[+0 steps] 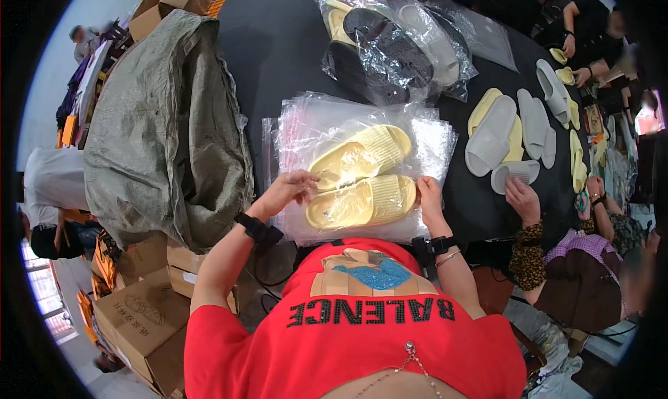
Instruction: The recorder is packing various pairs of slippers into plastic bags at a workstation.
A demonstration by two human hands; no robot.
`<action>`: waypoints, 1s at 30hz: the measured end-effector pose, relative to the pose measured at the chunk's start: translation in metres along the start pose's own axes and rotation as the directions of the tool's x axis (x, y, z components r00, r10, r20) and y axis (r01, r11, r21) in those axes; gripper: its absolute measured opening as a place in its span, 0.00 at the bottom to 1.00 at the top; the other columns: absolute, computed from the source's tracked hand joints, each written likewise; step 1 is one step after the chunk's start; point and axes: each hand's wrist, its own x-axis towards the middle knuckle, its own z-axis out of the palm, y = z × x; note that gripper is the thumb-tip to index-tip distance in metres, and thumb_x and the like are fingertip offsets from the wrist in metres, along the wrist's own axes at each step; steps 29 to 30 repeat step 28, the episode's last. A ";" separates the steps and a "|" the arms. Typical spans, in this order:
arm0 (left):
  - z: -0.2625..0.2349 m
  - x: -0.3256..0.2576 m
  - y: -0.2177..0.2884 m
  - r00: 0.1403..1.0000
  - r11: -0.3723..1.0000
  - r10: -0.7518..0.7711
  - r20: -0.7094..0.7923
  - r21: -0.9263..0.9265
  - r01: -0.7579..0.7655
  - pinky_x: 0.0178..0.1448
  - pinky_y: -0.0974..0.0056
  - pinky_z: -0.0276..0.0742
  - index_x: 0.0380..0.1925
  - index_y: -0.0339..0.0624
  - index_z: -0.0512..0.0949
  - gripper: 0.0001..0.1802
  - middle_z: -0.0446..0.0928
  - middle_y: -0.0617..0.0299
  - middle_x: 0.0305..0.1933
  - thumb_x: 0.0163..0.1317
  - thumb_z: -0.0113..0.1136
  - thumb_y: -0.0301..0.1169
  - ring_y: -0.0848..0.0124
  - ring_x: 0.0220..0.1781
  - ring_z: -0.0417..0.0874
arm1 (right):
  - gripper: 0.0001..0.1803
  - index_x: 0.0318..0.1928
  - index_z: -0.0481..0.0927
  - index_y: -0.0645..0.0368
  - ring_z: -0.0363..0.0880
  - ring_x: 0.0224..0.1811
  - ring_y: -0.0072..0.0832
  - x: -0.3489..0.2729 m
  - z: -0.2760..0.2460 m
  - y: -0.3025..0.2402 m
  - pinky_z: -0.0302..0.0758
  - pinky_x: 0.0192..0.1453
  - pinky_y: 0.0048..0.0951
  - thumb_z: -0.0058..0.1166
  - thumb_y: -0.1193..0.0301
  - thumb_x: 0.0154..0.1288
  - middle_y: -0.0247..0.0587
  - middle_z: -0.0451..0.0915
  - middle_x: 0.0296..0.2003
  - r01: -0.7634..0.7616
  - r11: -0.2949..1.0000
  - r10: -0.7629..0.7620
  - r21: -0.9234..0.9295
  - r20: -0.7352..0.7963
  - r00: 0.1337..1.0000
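A pair of pale yellow slippers (pixel 362 180) lies inside a clear plastic bag on top of a stack of clear bags (pixel 306 120) on the black table (pixel 278 44). My left hand (pixel 289 189) pinches the bag's edge at the heel end of the slippers. On the other side, my right hand (pixel 428 197) presses on the bag beside the nearer slipper's toe. Both wrists wear black bands.
Bagged black, yellow and white slippers (pixel 390 44) pile up at the table's far side. Loose grey and yellow slippers (pixel 518 131) lie to the right, where another person's hand (pixel 522 198) touches one. A grey-green sack (pixel 163 120) and cardboard boxes (pixel 142 315) stand on the left.
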 end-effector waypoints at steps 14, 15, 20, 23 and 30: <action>-0.002 0.038 -0.024 0.871 0.684 0.421 -0.254 0.719 -0.121 0.45 0.64 0.73 0.44 0.42 0.72 0.18 0.73 0.56 0.40 0.53 0.60 0.32 0.63 0.44 0.74 | 0.10 0.38 0.73 0.60 0.71 0.29 0.15 -0.011 0.003 -0.014 0.69 0.29 0.18 0.45 0.66 0.67 0.31 0.75 0.29 -0.050 0.999 0.051 0.017 -0.032 0.998; -0.004 0.036 -0.024 0.808 0.197 0.583 0.085 0.950 -0.242 0.49 0.59 0.70 0.44 0.46 0.74 0.19 0.71 0.56 0.44 0.50 0.62 0.33 0.58 0.50 0.71 | 0.10 0.39 0.73 0.60 0.71 0.28 0.16 -0.009 0.003 -0.012 0.69 0.29 0.18 0.46 0.66 0.67 0.31 0.75 0.29 -0.040 0.999 0.040 -0.003 -0.030 0.999; 0.036 0.038 0.002 0.691 -0.039 0.605 0.395 0.882 -0.470 0.55 0.54 0.62 0.47 0.46 0.72 0.27 0.69 0.55 0.48 0.45 0.63 0.39 0.56 0.56 0.66 | 0.11 0.41 0.74 0.61 0.71 0.27 0.16 -0.001 0.004 -0.003 0.69 0.27 0.19 0.47 0.65 0.67 0.31 0.75 0.29 0.023 0.999 -0.022 -0.034 0.004 1.000; 0.067 0.053 0.000 0.664 -0.050 0.567 0.488 0.824 -0.564 0.56 0.54 0.61 0.47 0.44 0.71 0.26 0.69 0.54 0.48 0.46 0.61 0.39 0.55 0.55 0.65 | 0.12 0.42 0.73 0.61 0.71 0.27 0.17 -0.002 0.009 -0.002 0.68 0.27 0.18 0.47 0.65 0.66 0.31 0.75 0.30 0.011 0.996 -0.011 -0.084 0.001 1.000; 0.082 0.059 0.003 0.734 -0.001 0.556 0.391 0.883 -0.470 0.52 0.58 0.61 0.44 0.40 0.70 0.23 0.69 0.55 0.44 0.48 0.57 0.37 0.60 0.51 0.67 | 0.11 0.39 0.73 0.61 0.72 0.27 0.15 -0.010 0.006 -0.002 0.67 0.27 0.17 0.46 0.66 0.67 0.30 0.75 0.28 0.030 0.996 -0.026 -0.086 0.049 0.998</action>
